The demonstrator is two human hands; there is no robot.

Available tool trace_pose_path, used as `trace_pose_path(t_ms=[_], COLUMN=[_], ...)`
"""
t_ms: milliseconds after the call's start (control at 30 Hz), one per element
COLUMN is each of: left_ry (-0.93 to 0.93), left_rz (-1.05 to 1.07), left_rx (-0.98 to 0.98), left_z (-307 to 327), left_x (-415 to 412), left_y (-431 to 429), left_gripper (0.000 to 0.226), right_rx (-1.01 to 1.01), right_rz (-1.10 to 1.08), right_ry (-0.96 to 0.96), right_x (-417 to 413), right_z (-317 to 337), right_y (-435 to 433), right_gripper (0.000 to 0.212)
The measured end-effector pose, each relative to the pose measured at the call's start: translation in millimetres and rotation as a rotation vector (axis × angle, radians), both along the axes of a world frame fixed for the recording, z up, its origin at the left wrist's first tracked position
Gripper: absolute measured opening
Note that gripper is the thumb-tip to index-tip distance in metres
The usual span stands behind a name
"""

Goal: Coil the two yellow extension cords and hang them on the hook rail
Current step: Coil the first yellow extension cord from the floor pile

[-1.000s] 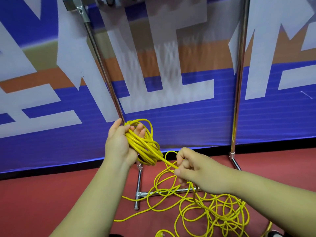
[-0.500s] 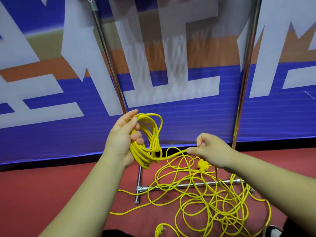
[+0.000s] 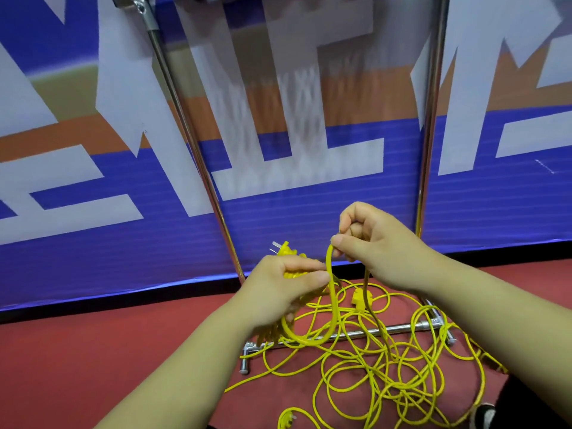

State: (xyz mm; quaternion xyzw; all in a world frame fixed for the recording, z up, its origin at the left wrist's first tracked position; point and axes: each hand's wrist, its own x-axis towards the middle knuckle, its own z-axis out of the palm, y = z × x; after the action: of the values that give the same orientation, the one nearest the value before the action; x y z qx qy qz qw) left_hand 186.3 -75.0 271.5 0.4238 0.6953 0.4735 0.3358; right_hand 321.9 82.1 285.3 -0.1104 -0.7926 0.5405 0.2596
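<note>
Head view: our right hand (image 3: 380,252), out to the side a moment ago, now pinches the yellow cord (image 3: 329,258) just beside our left hand (image 3: 278,292), whose fingers (image 3: 298,264) grip the coil (image 3: 292,274). Another loop is landing; most of the cord lies tangled on the floor (image 3: 93,351), and nothing is hung.

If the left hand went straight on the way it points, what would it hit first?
Likely the yellow cord strand pinched by the right hand, then that hand itself. The left hand, gripping the coil, points up-right at them; depth is unclear.
</note>
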Motion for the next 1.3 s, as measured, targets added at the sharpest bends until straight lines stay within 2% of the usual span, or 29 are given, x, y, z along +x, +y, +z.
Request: trace_pose_path(t_ms=[100,233,300,467,533,667,733,800,933,1167,1233,1300], left_ry=[-0.065,-0.022,-0.008,-0.019,-0.034,-0.397,-0.46,-0.375,-0.25,-0.371,-0.38,-0.334], left_rz=[-0.038,-0.096,-0.1,0.091,0.191,0.352,0.417,0.477,0.611,0.709,0.742,0.741], left_rx=[0.006,0.003,0.017,0.168,0.241,0.497,0.587,0.581,0.437,0.364,0.379,0.397], left_z=[0.9,0.0,0.5,14.2,18.3,32.7,34.2,25.5,-3.7,-23.6,-27.3,-27.0], left_x=[7.4,18.4,20.2,10.8,2.5,-26.8,-46.7,-62.2,-76.4,-93.7,-95.2,-91.7], left_y=[6.3,16.2,20.2,23.5,22.5,13.4,4.5,-2.6,-9.0,-18.5,-20.6,-22.1], left_gripper=[0.043,0.011,0.011,0.013,0.014,0.018,0.02,0.019,0.019,0.02,0.024,0.026], right_rx=[0.009,0.051,0.056,-0.238,-0.277,-0.183,-0.17,-0.211,-0.245,-0.375,-0.422,-0.46], right_rz=[-0.008,0.003,0.006,0.154,0.22,0.217,0.207,0.208,0.179,0.027,-0.031,-0.082], right_ry=[0.004,-0.025,-0.04,-0.074,-0.134,-0.285,-0.307,-0.289,-0.26,-0.184,-0.222,-0.341], right_x=[6.3,13.1,17.6,28.1,27.9,24.4,21.5,16.7,6.6,-7.1,-8.6,-8.5], right_z=[1.2,-1.1,1.0,1.5,-4.9,-24.0,-30.2,-32.1,-33.5,-29.9,-30.8,-35.6], right_y=[5.1,9.5,14.0,33.8,37.4,41.4,42.3,40.0,29.6,17.0,18.4,21.4], right_gripper=[0.016,0.016,0.015,0.019,0.02,0.013,0.01,0.009,0.01,0.009,0.007,0.007])
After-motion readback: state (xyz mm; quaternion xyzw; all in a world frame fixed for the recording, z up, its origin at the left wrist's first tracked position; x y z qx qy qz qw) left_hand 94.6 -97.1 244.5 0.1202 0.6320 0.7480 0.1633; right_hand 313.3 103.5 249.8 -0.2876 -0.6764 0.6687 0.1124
